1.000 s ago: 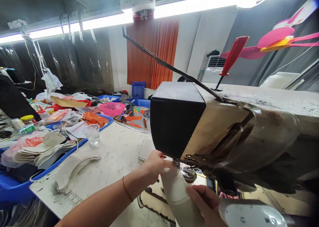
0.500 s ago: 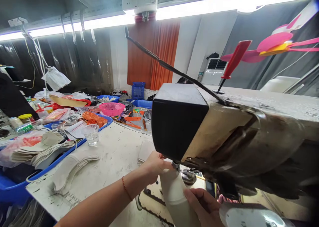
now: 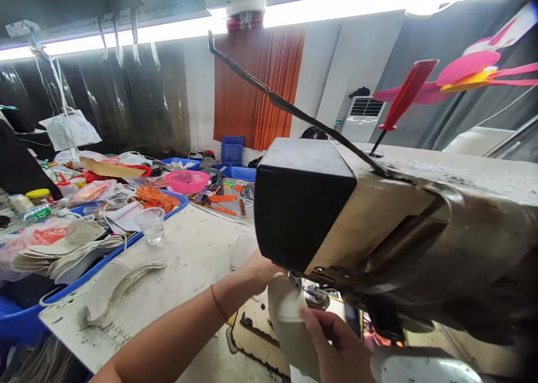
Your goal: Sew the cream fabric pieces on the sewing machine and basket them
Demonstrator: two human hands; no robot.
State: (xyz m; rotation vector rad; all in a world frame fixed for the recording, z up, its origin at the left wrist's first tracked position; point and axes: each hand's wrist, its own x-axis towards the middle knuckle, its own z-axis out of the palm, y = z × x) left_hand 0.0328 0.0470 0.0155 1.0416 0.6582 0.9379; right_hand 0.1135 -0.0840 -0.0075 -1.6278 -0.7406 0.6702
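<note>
A sewing machine (image 3: 300,215) with a black end cover stands before me. Under its needle area lies a curved cream-white piece of material (image 3: 288,321), hanging down toward me. The edge of this piece is pinched between the thumb and fingers of my right hand (image 3: 338,341), on its right side. My left hand (image 3: 263,273) reaches in from the left to the far end of the piece, beside the presser foot; its fingers are hidden behind the machine head and the piece. Behind my left wrist, part of a pale flat stack (image 3: 242,249) shows on the table.
Left on the white table (image 3: 197,243) lies a stack of curved pale pieces (image 3: 126,279), near a clear plastic cup (image 3: 152,226). A blue tray (image 3: 79,285) holds more pieces and bags. A red-handled screwdriver (image 3: 409,94) stands upright on the machine; a pink fan (image 3: 468,72) is behind.
My left hand has moved farther in behind the machine head, so its fingers no longer show. My right hand and the cream-white piece have shifted slightly left. The view has tilted a little.
</note>
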